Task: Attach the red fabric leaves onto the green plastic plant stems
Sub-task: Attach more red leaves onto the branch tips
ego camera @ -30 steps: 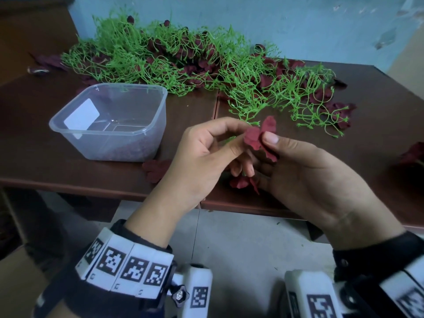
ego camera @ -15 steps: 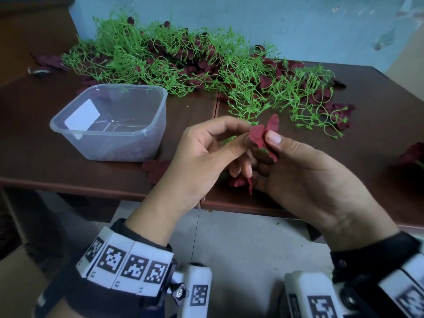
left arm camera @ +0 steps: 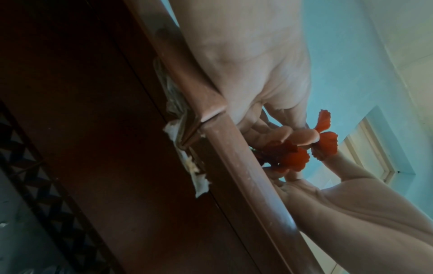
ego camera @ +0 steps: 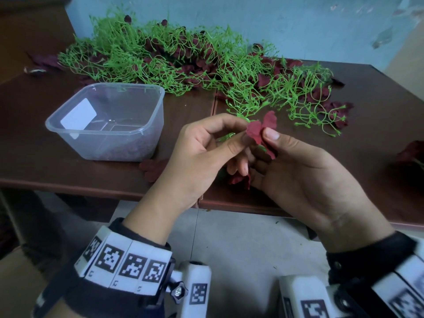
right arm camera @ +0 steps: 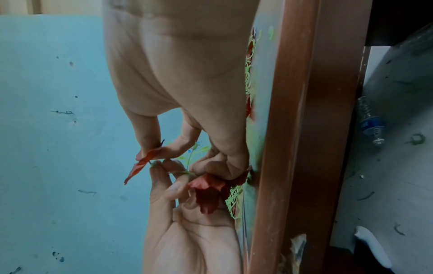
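A red fabric leaf (ego camera: 259,130) (right arm camera: 143,163) (left arm camera: 324,142) is held over the table's front edge between both hands. My right hand (ego camera: 266,143) pinches it with thumb and forefinger. My left hand (ego camera: 243,129) pinches the tip of a thin green stem (right arm camera: 185,173) (ego camera: 228,136) right against the leaf. More red leaves (ego camera: 238,179) (right arm camera: 208,191) (left arm camera: 293,157) hang on the same sprig below my right hand's lower fingers. A big heap of green stems (ego camera: 183,58) mixed with red leaves lies at the back of the table.
A clear plastic tub (ego camera: 114,145) stands on the brown table (ego camera: 378,134) to the left of my hands. One loose red leaf (ego camera: 152,168) lies beside it, another (ego camera: 410,152) at the right edge. A water bottle (right arm camera: 372,126) lies on the floor.
Both hands stay in place. The red leaf has turned a little between the fingers, its upper lobe standing more upright now.
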A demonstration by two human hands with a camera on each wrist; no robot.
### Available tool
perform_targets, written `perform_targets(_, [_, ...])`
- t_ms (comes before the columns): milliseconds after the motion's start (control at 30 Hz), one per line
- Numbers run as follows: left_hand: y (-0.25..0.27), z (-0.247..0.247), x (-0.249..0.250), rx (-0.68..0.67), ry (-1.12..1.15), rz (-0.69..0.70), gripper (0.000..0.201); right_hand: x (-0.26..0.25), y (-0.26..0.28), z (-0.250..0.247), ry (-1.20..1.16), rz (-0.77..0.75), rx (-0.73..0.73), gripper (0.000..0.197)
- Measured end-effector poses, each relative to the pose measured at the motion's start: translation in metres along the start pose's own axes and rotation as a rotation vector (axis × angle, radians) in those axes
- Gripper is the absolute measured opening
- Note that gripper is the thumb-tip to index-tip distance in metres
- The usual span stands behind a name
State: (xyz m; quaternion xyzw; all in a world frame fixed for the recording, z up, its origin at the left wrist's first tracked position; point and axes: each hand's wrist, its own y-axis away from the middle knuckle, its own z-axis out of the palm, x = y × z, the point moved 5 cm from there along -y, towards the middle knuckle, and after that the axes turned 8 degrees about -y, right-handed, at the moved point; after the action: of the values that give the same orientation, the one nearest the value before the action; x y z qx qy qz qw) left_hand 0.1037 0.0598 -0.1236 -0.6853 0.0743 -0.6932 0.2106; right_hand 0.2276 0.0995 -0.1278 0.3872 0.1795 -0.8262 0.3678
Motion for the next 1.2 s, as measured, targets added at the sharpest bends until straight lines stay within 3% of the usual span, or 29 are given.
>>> perform_targets(233, [-0.0003,0.0004,-0.0012,-0.004,0.014,0.002,0.009,0.0003,-0.0010,-0.0062,0.057,0.004,-0.005,0.048])
perform_targets(367, [-0.0002,0.0000,-0.0004,-0.005,0.009,0.000,0.007,-0.0003,0.0001,-0.0029,0.005,0.015,-0.029,0.034])
perform_targets(533, [-0.0008,-0.0011,-0.0012,-0.006,0.065,0.009,0.008,-0.0002,-0.0020,-0.0035,0.050,0.001,-0.054,0.051])
perform_targets(767, [-0.0019,-0.0001,-0.0044,-0.023,0.073,0.023,0.013,-0.0005,0.0024,-0.0026,0.098,-0.011,-0.056,0.025])
perform_targets(1000, [-0.0002,-0.0037,-0.0040,-0.028,0.026,0.043,0.019,-0.0001,0.0035,-0.0018,0.065,0.035,-0.046,0.048])
perform_targets(1200, [-0.0006,-0.0027,-0.0037,-0.030,0.029,0.059,0.015,-0.0006,0.0059,0.0016,0.043,0.042,0.000,0.050])
